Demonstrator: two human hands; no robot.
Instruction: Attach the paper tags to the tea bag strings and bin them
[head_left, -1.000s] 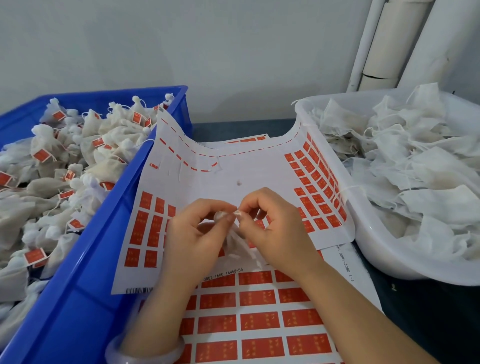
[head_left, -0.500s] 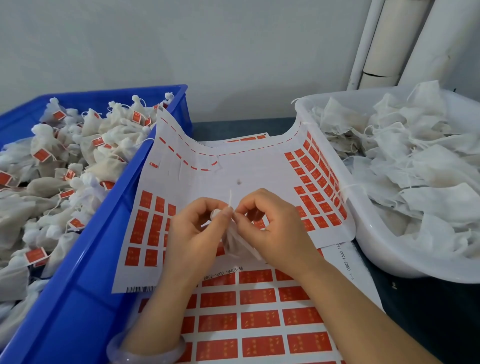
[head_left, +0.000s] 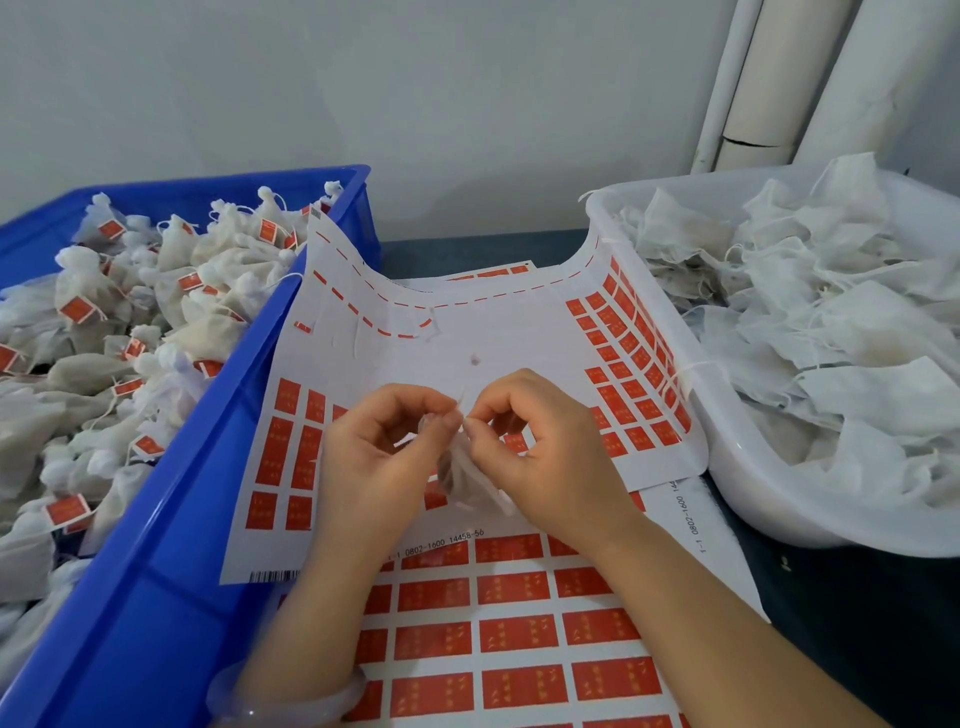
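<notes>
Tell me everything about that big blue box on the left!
The blue box is a plastic-looking crate with a thick rim, standing at the left. It is heaped with white tea bags, many bearing small orange-red tags. The label sheet curls up at its left edge against the box's wall.

Two bare forearms rise from the lower edge to meet at the centre of the frame. The left hand (head_left: 379, 462) and right hand (head_left: 550, 457) curl inward, fingers (head_left: 451, 422) nearly tip to tip, pinching a tea bag (head_left: 467, 480) between them.
</notes>
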